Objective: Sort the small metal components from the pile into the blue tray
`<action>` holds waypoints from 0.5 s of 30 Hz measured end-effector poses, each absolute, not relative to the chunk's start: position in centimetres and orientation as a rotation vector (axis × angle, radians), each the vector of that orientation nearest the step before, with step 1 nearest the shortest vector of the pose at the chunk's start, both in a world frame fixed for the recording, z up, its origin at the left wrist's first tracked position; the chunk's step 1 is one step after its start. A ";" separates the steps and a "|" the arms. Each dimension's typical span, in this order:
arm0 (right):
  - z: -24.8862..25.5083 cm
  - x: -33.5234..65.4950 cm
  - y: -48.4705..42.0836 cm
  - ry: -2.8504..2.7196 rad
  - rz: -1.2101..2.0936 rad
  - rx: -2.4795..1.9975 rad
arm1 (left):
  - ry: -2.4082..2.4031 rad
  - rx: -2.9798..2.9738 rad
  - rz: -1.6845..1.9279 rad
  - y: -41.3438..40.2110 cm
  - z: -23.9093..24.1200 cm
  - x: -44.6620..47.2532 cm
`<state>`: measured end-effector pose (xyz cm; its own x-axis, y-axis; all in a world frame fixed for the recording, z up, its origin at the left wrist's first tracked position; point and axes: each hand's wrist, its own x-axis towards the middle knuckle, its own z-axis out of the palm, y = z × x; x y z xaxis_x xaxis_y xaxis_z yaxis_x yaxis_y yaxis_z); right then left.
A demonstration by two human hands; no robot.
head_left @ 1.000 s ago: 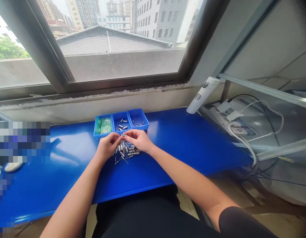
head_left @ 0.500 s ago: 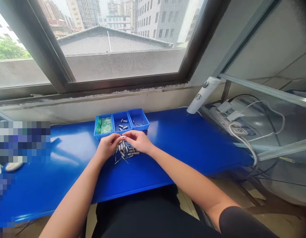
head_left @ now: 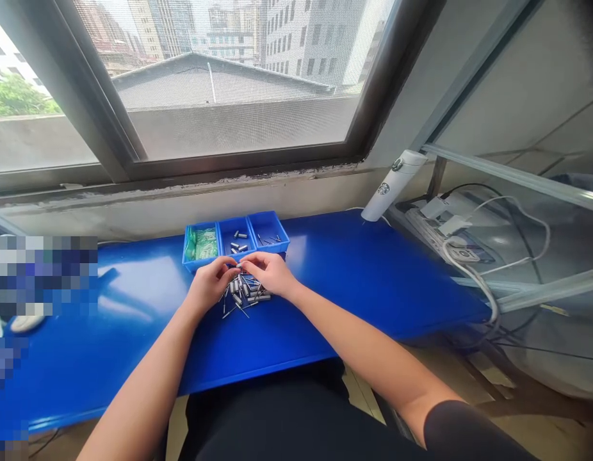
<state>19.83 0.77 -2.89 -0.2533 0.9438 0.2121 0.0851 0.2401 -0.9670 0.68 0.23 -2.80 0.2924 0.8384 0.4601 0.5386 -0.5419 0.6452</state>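
Observation:
Fingertips of my left hand (head_left: 211, 279) and my right hand (head_left: 268, 271) meet over the table, closed in pinches around a small silver metal piece (head_left: 239, 265). Fingers cover most of it, so its exact kind is unclear. Just below lies a loose pile of short metal cylinders (head_left: 237, 298) and thin metal rods (head_left: 242, 311). Behind my hands stands a blue three-section bin (head_left: 187, 261). Its left section holds green-tinted clear plastic bags (head_left: 205, 243), its middle one several metal cylinders (head_left: 239, 247), its right one a few thin rods (head_left: 271, 240).
The blue tabletop (head_left: 335, 275) runs along a wall under a window (head_left: 239, 121). A white tumbler (head_left: 391, 187) stands at the back right. Beyond it, a metal frame holds power adapters and white cables (head_left: 512, 256). A blurred-out area covers the far left.
My fingertips have shifted slightly around the small metal piece, which shows less brightly now. The pile and the bin stay put.

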 end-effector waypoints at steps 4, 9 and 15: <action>-2.4 19.8 0.4 -1.575 1.166 -0.998 | 1.261 2.184 1.112 0.2 -2.7 0.8; -2.1 19.8 0.2 -1.611 1.143 -1.004 | 1.248 2.148 1.094 0.0 -2.5 0.8; -2.6 19.8 0.6 -1.618 1.133 -1.001 | 1.164 2.147 1.132 0.0 -2.6 0.8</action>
